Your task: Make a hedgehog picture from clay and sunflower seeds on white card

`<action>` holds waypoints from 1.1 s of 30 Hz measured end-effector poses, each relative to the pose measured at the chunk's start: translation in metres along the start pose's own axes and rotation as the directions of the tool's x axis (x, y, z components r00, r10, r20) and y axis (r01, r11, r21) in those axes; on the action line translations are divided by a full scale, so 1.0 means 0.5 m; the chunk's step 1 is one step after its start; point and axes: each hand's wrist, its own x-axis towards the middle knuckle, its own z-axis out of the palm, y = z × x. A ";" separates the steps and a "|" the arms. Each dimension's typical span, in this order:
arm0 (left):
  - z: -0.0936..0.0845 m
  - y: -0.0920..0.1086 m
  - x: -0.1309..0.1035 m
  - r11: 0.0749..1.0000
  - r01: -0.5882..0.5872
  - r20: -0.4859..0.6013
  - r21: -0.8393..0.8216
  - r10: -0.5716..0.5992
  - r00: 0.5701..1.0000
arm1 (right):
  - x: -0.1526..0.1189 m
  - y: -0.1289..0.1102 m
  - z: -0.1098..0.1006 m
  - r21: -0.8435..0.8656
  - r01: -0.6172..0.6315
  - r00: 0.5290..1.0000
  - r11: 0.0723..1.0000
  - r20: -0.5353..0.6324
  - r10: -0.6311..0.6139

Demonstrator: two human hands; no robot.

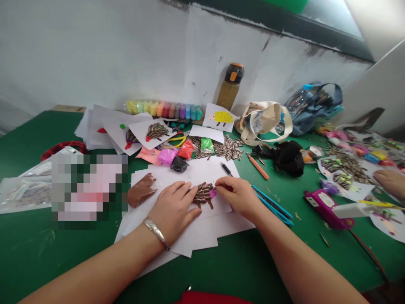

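Observation:
On a stack of white paper [202, 236] lies a hedgehog figure [203, 193] made of striped sunflower seeds, with brown legs and a pink clay part at its right end. My left hand [174, 204], wearing a silver bracelet [155, 232], rests flat on the paper with fingers spread, fingertips against the figure's left side. Thumb and forefinger of my right hand [237, 194] are pinched together at the pink end; whatever they hold is hidden. Brown clay in a wrapper [141, 190] sits left of my left hand. A black pen [226, 169] lies just beyond my right hand.
Behind the paper are loose sunflower seeds [229, 148], clay packets [167, 156] and finished hedgehog cards [155, 131]. Blue tweezers [274, 205] and an orange pen-like tool [257, 166] lie to the right, near a magenta glue gun [329, 209]. Another person's hand [390, 182] is at far right.

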 end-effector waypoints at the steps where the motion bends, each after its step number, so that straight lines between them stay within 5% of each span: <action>1: -0.001 0.000 0.000 1.000 0.000 0.000 0.002 0.000 1.000 | 0.001 -0.001 -0.001 0.000 0.013 1.000 1.000 0.012 -0.013; 33: -0.005 0.002 0.002 1.000 -0.011 -0.013 0.019 0.011 1.000 | -0.005 -0.005 0.020 -0.264 0.275 0.961 0.924 0.111 -0.255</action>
